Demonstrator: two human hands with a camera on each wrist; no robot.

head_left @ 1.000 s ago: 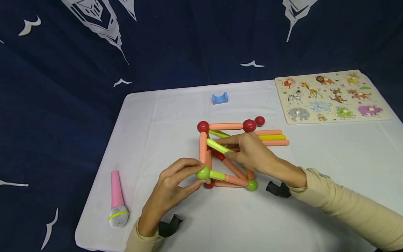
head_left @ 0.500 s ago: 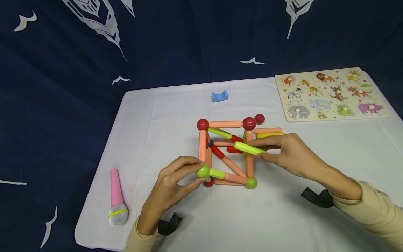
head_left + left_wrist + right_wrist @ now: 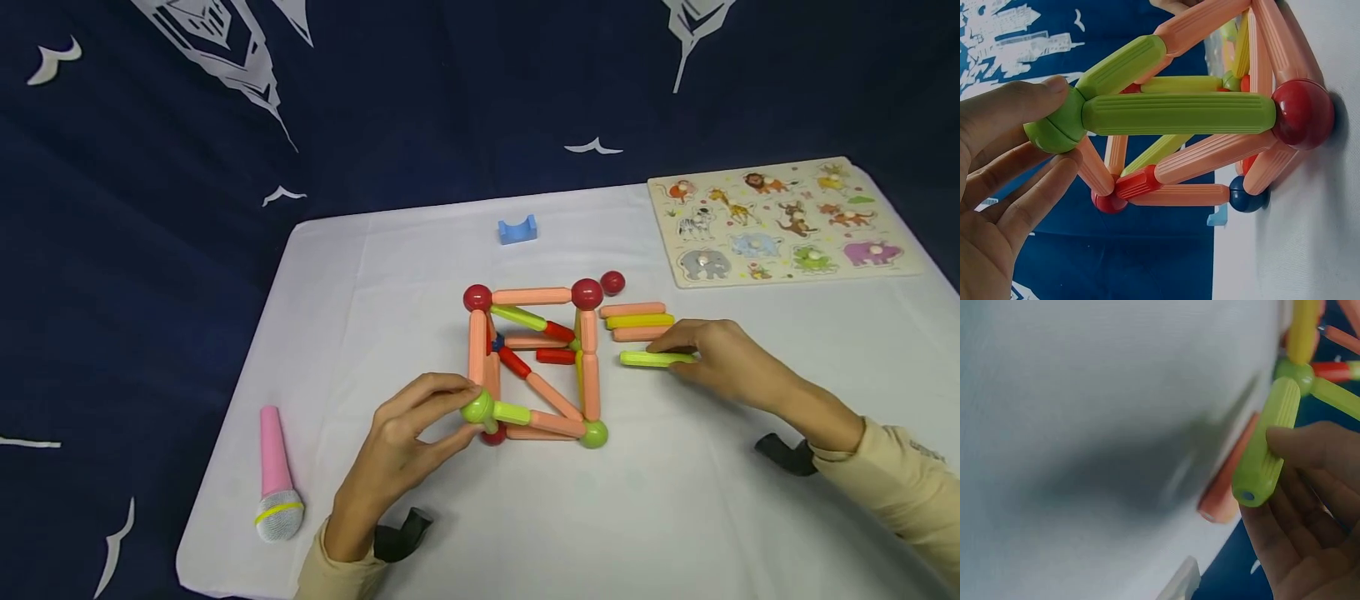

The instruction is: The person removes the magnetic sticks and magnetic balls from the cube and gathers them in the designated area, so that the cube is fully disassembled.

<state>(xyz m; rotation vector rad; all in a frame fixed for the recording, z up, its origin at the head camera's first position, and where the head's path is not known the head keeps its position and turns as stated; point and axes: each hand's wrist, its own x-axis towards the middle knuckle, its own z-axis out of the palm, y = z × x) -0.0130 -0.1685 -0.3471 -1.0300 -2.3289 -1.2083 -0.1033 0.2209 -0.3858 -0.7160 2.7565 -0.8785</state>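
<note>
On the table stands a box-like frame of magnetic sticks and balls, with salmon sticks (image 3: 532,296), lime sticks and red balls (image 3: 587,294) at its far top corners. My left hand (image 3: 416,437) pinches the green ball (image 3: 477,407) at the near left top corner; in the left wrist view a green stick (image 3: 1179,114) runs from that ball to a red ball (image 3: 1304,114) at the table. To the right of the frame, my right hand (image 3: 738,367) pinches a lime-green magnetic stick (image 3: 648,359) by one end, close beside the loose sticks. The right wrist view shows thumb and fingers around this stick (image 3: 1266,444).
Loose salmon and yellow sticks (image 3: 640,320) lie right of the frame, with a loose red ball (image 3: 612,282) behind them. A blue cradle-shaped block (image 3: 517,230) sits at the back, an animal peg puzzle (image 3: 783,223) at back right, a pink toy microphone (image 3: 277,475) at left.
My right hand has carried the lime stick out from over the frame, rightward and down beside the loose sticks. My left hand keeps its pinch on the green ball.
</note>
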